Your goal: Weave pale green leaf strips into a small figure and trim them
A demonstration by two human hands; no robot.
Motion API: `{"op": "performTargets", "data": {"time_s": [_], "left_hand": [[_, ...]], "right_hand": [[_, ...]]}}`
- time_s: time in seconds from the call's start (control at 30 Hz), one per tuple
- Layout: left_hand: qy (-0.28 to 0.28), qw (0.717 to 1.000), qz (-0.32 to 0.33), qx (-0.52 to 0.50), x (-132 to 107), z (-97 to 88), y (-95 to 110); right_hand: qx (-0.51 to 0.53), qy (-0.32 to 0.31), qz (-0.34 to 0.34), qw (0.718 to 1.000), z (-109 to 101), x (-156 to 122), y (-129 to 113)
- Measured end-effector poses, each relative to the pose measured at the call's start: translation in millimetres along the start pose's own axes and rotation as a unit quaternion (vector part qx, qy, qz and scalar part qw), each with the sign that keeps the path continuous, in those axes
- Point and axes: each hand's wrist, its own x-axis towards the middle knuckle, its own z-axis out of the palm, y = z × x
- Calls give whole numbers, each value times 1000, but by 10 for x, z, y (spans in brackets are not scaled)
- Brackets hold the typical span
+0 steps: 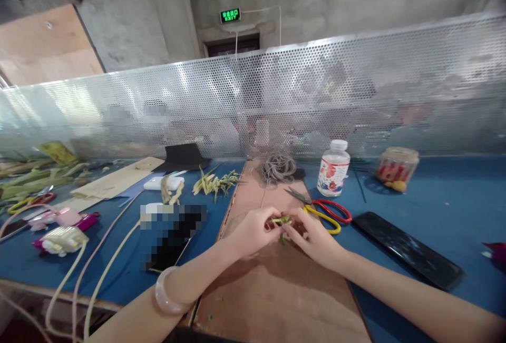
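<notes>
Left hand (259, 231) was pinched on one green strip (281, 221), single as far as I could see, held between both hands over the brown board (253, 301); right hand (313, 236) was pinched on its other side. Neither hand was nearer, long axis I couldn't tell, fingers hid it. Rightward I counted one pair of scissors (310, 204), one bottle (334, 169), one jar (396, 166), one phone (407, 251).
</notes>
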Motion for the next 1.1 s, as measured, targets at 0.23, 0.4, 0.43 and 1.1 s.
{"op": "performTargets", "data": {"time_s": [0.23,0.4,0.43,1.1], "left_hand": [[3,1000,-1,-8,-3,2,15],[5,1000,2,-23,5,14,-4],[7,1000,4,-24,7,14,-6],[-3,1000,21,-13,-2,-13,37]], "right_hand": [[-14,12,-1,1000,10,-1,28],[4,17,2,1000,22,-3,35],[4,20,2,1000,23,-2,35],[-11,49,2,999,34,-14,44]]}}
